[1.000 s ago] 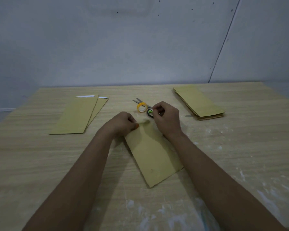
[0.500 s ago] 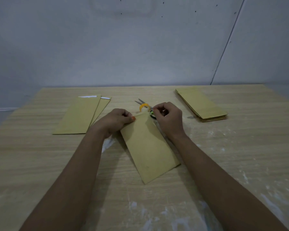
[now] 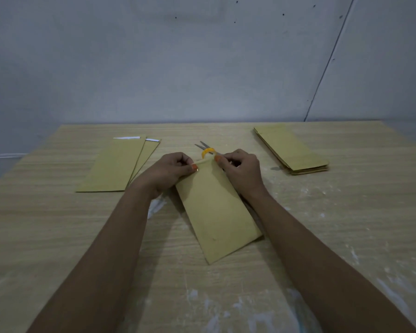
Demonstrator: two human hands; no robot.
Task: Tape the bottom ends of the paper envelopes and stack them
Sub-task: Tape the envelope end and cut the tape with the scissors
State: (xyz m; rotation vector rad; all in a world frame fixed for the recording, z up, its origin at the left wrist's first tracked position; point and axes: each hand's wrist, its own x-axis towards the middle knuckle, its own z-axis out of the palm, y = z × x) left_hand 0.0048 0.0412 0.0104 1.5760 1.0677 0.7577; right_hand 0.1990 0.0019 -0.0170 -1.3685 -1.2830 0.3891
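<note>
A brown paper envelope (image 3: 216,212) lies slanted on the wooden table (image 3: 58,236) in front of me. My left hand (image 3: 171,171) pinches its far left corner with thumb and curled fingers. My right hand (image 3: 240,169) pinches the far right corner of the same end. Just behind the hands sits a yellow tape roll (image 3: 207,152) with scissors (image 3: 202,145) beside it. Two envelopes (image 3: 117,164) with white strips at their far ends lie at the left. A stack of envelopes (image 3: 291,150) rests at the right.
A grey wall (image 3: 202,68) rises right behind the table's far edge. White powdery smears (image 3: 226,308) mark the tabletop near me and to the right.
The envelope's far end has shifted away from me toward the tape roll, and both hands moved with it. My right hand now covers the dark scissor handle.
</note>
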